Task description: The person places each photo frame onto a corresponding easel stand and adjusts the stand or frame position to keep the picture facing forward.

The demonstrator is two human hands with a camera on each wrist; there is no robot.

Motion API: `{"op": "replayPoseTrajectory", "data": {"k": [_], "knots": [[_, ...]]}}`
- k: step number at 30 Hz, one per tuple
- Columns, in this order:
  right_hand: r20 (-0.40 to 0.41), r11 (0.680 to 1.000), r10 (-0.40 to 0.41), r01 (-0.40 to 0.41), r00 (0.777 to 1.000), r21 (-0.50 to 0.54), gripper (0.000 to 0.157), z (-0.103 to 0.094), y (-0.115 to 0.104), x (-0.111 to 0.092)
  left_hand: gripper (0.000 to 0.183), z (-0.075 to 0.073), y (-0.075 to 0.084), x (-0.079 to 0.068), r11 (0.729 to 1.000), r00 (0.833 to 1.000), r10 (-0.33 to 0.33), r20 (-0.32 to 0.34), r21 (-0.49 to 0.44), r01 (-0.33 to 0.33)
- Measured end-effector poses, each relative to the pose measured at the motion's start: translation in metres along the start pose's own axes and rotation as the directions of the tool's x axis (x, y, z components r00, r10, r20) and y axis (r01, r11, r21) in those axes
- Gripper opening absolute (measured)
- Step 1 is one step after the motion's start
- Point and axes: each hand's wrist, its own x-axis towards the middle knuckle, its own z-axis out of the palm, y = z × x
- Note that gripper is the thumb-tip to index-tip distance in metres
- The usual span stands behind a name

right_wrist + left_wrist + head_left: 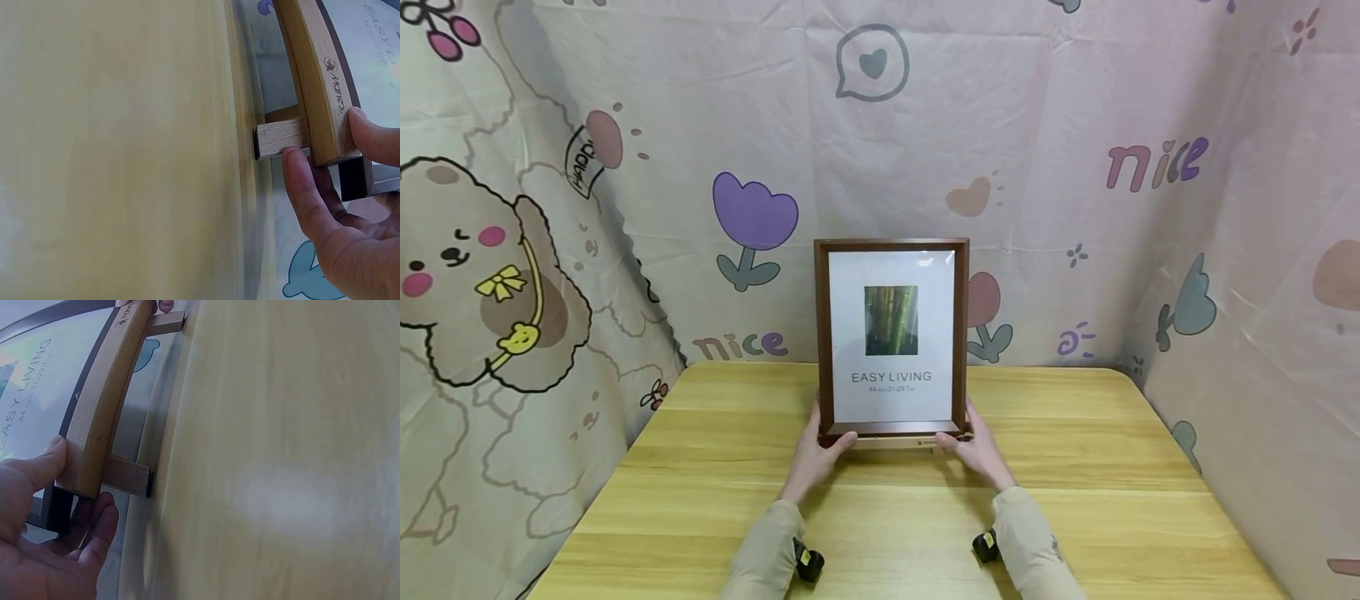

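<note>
A brown picture frame [891, 329] stands upright, leaning back slightly, on a wooden tabletop easel [887, 443]. Behind its clear front is a white sheet with a bamboo picture and the words "EASY LIVING". My left hand [816, 460] grips the left end of the easel's ledge, thumb in front and fingers underneath. At the opposite end my right hand [981, 457] holds the ledge the same way, one fingertip at a short wooden leg [280, 137]. Both legs end in black tips close to the tabletop in the wrist views. The frame hides the easel's upper part.
The light wood table [1075, 467] has rounded far corners. A cloth backdrop [1045, 108] printed with flowers, hearts and a cartoon animal hangs behind and on both sides. Small black devices [809, 562] with yellow marks sit at both wrists.
</note>
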Motion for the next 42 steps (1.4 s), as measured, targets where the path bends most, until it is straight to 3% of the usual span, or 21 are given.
{"op": "replayPoseTrajectory", "data": {"k": [19,42], "knots": [[-0.024,0.999,0.049,-0.048,0.999,0.008,0.099,-0.008,0.003,-0.003,0.102,0.011,0.002,0.007,1.000,1.000,0.002,0.027,0.002,-0.002],[-0.046,0.999,0.044,-0.044,0.998,0.008,0.098,-0.018,0.006,-0.006,0.102,0.020,0.008,0.009,1.000,0.999,0.018,0.043,-0.016,-0.018]]}}
